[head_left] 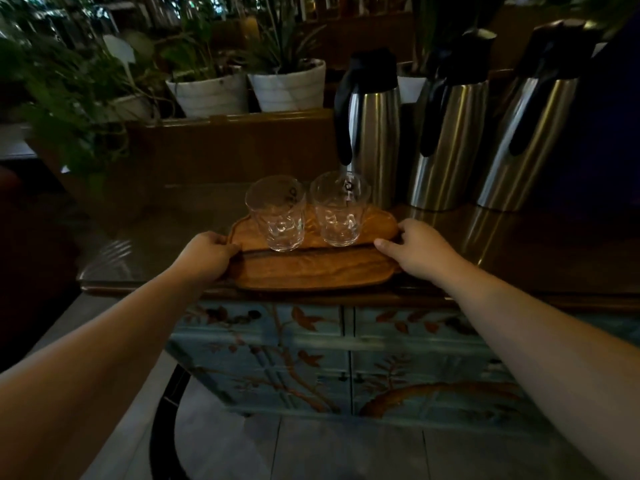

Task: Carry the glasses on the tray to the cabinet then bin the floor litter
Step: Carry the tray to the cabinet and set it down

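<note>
Left hand (211,252) and right hand (412,249) clamp opposite ends of a grained wooden tray (311,268) resting at the near edge of the painted cabinet (346,358). Any tilt could likely slide two smooth, clear glasses (277,216), standing upright just beside steel flasks (374,133).

From my remote seat, my left hand (207,252) hides its fingertips under the left rim of the oval wooden tray (311,268), and my right hand (414,249) covers the tray's right end, so I cannot tell how the fingers sit beneath. Small dark print on the two clear ribbed glasses (277,216) is too small to read. The rightmost steel thermos jug with a black lid (530,126) fades into shadow. Leafy potted plants (86,98) at left are blurred and cropped by the frame.
</note>
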